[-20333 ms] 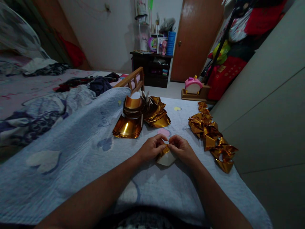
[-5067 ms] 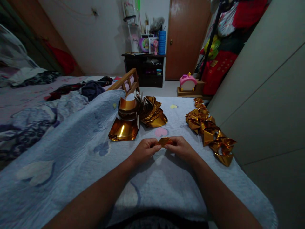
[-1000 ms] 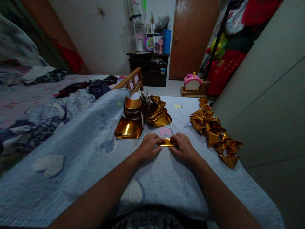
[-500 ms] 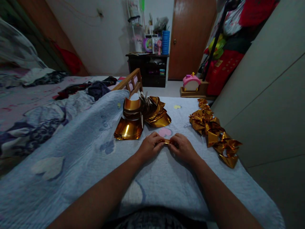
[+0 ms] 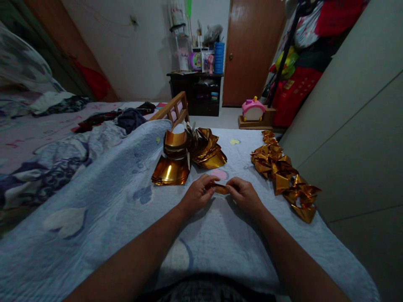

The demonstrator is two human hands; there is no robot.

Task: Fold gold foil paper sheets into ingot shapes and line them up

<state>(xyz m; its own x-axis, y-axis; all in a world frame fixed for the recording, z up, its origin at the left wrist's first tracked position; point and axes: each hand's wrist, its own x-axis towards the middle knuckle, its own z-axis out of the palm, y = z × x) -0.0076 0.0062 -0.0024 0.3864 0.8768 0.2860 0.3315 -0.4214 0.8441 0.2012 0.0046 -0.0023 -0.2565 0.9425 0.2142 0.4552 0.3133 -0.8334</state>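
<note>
Between my two hands is a small folded piece of gold foil paper (image 5: 221,190), held just above the blanket. My left hand (image 5: 197,193) pinches its left end, and my right hand (image 5: 244,194) pinches the right end. Beyond my left hand lies a fanned stack of flat gold foil sheets (image 5: 171,170), with more curved, layered sheets (image 5: 206,151) beside it. To the right of my right hand stretches a row of folded gold foil pieces (image 5: 283,176), crumpled against one another. My fingertips cover the ends of the held piece.
A pale blue blanket (image 5: 126,218) with heart shapes lies under everything. Clothes (image 5: 72,147) are heaped on the bed at left. A wooden rail (image 5: 171,107) rises behind the foil stack. A cabinet panel (image 5: 355,138) borders the right side, and a pink toy (image 5: 252,110) stands beyond the far edge.
The folded foil piece now shows more of its face between my hands, opened into a wider shape. My right fingers have shifted slightly right. The foil piles have stayed in place.
</note>
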